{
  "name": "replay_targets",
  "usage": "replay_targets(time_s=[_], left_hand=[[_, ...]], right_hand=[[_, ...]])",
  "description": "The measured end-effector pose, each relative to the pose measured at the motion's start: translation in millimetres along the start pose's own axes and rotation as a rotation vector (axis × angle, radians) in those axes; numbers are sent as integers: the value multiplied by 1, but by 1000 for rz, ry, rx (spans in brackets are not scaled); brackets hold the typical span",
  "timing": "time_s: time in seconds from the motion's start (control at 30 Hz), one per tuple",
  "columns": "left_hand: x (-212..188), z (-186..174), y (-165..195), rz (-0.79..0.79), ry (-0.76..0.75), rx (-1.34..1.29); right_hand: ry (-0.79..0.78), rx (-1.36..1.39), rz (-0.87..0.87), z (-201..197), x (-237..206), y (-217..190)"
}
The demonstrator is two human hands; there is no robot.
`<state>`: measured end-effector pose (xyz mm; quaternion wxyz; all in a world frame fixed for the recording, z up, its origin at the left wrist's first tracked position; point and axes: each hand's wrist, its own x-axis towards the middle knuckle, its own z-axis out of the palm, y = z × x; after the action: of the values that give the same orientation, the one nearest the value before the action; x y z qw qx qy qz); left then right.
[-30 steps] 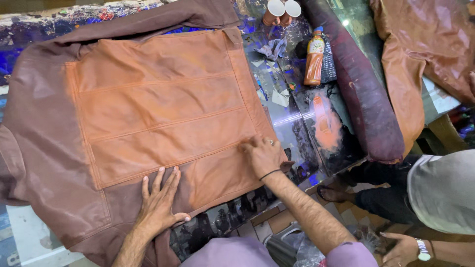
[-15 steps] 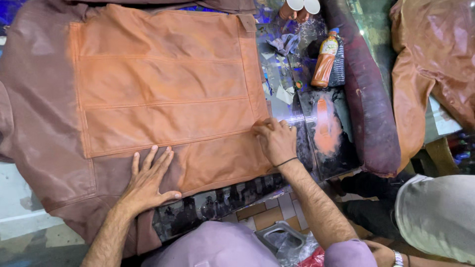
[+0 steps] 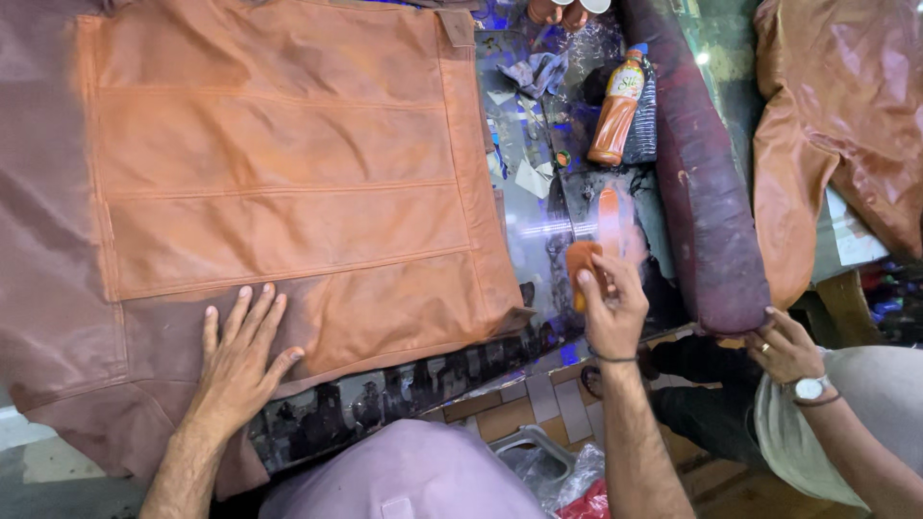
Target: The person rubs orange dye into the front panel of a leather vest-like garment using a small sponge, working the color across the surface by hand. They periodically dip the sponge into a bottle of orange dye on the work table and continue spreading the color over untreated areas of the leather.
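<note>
**Left hand flat on jacket, right hand gripping orange sponge off to the side**

A brown leather jacket [image 3: 279, 173] lay spread back-up over the table [image 3: 538, 216], its big middle panel coloured orange, the sleeves and hem a darker brown. The left hand [image 3: 236, 360] rested palm-down on the lower hem, fingers spread apart and flat, holding nothing. The right hand [image 3: 608, 309] was off the jacket, just past its right edge, fingers closed around a small orange sponge [image 3: 582, 264]; the sponge poked up above the fingertips, held over the dark, stained tabletop. An orange smear [image 3: 610, 216] marked the table just above the sponge. Farther up stood an orange bottle [image 3: 615, 115] with a blue cap, near some crumpled paper scraps [image 3: 538, 77]. A long dark maroon roll [image 3: 707, 192] lay along the table right of the bottle and sponge. Another brown leather piece [image 3: 827, 125] lay at the far right. A second person's hand [image 3: 788, 346], with a ring and a wristwatch, touched the lower end of the roll. Whether the sponge touched the table could not be told.
</note>
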<state>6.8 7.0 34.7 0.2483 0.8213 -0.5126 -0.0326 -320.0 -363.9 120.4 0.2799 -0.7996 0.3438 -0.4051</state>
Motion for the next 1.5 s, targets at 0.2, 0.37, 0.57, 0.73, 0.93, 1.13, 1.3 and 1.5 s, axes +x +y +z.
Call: replay_targets(time_s=[0.2,0.37,0.57,0.73,0.93,1.13,1.3,1.5], left_hand=[[2,6,11,-99,59,42],[3,9,25,-155,190,9],[-10,10,5,-273,199,169],[-13,22,-11,-299,249,178],[-22,24,-9,-286,311,158],[-25,21,-7,-194,530,43],[-25,21,-3,-238,661,46],[-19,18,-9,-283,716,-44]], right_hand=[[87,490,221,-11,-62,45],[240,435,364,-38,-49,92],[196,-563,-121,-39,-8,122],[-101,-811,80,-23,36,113],[88,-717,63,6,121,101],[-114,-848,111,21,106,96],[-437,-909,403,-25,92,97],[-232,-921,194,-6,78,114]])
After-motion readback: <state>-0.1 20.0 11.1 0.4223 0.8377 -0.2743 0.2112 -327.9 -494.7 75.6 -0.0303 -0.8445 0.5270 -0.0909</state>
